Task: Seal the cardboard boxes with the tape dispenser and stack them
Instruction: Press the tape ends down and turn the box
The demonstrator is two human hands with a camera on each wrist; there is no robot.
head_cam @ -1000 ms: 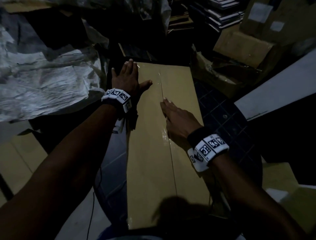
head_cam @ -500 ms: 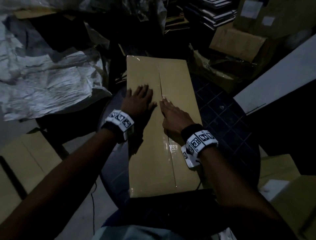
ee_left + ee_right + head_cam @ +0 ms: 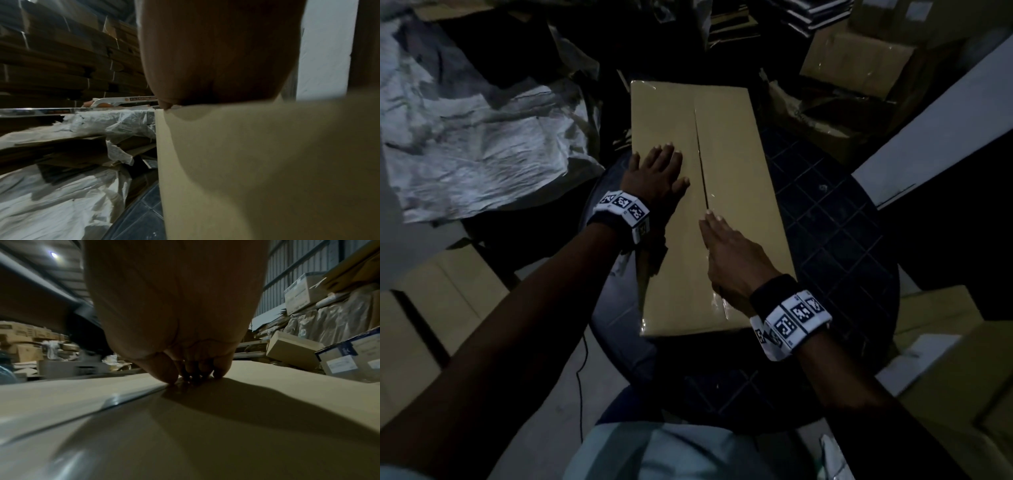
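Observation:
A long tan cardboard box (image 3: 732,178) lies on a dark round table (image 3: 835,240), its two top flaps meeting at a centre seam under shiny clear tape (image 3: 717,298). My left hand (image 3: 657,171) lies flat on the left flap with straight, spread fingers. My right hand (image 3: 726,250) presses flat on the seam nearer to me, fingertips (image 3: 195,374) down on the tape (image 3: 115,400). In the left wrist view the palm (image 3: 216,56) rests at the box's left edge (image 3: 164,146). No tape dispenser is in view.
Crumpled white plastic sheeting (image 3: 465,144) lies to the left. Flat cardboard pieces (image 3: 441,308) sit on the floor at lower left. Stacked boxes (image 3: 859,61) crowd the far right, and more cardboard (image 3: 945,325) lies at the right. A pale board (image 3: 928,137) leans beside the table.
My left hand slid back along the left flap from the box's far end to its middle. The right hand stayed on the seam, now slightly nearer me than the left. The head view pulled back.

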